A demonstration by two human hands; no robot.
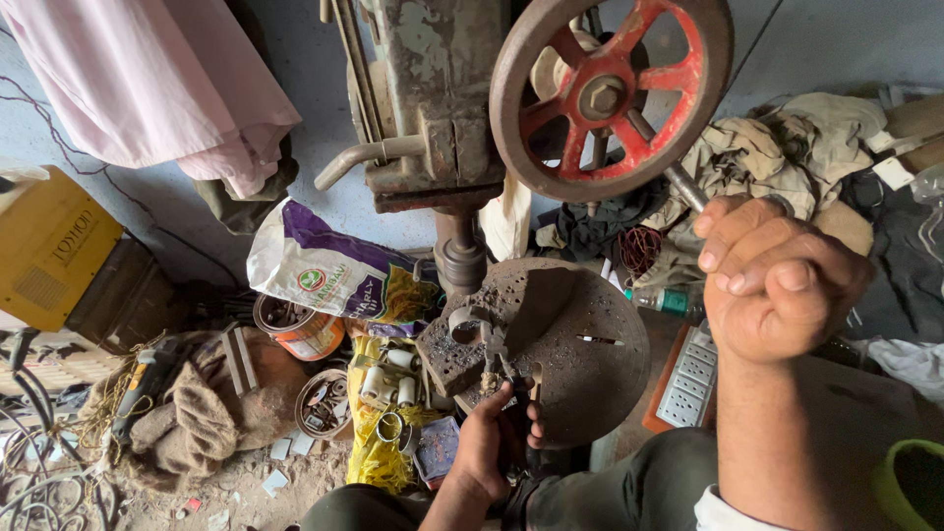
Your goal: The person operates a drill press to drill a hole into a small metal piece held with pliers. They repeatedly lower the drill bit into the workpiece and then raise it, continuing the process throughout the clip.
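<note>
Head view, drill press station.

- Round press table (590, 379), one: dark perforated steel disc under the spindle (460, 258).
- Ring-shaped workpiece (466, 323), one: sits on a rusty block (450, 362) at the table's left edge, beside the spindle rather than squarely under it.
- Pliers (503, 379), one: jaws reach toward the block from the table's near edge.
- Left hand (487, 447): fingers closed around the pliers' handles.
- Right hand (777, 280): fist clamped on a feed lever (683, 187) of the red-spoked handwheel (610, 93), one.
- Floor, left: one printed sack (329, 265), one orange tin (300, 329), white cylinders (385, 374), about four.
- White power strip (693, 379), one, at the table's right edge.

Risk, judged: held only by pliers, the piece could spin or jump under the bit; the left hand sits near.
</note>
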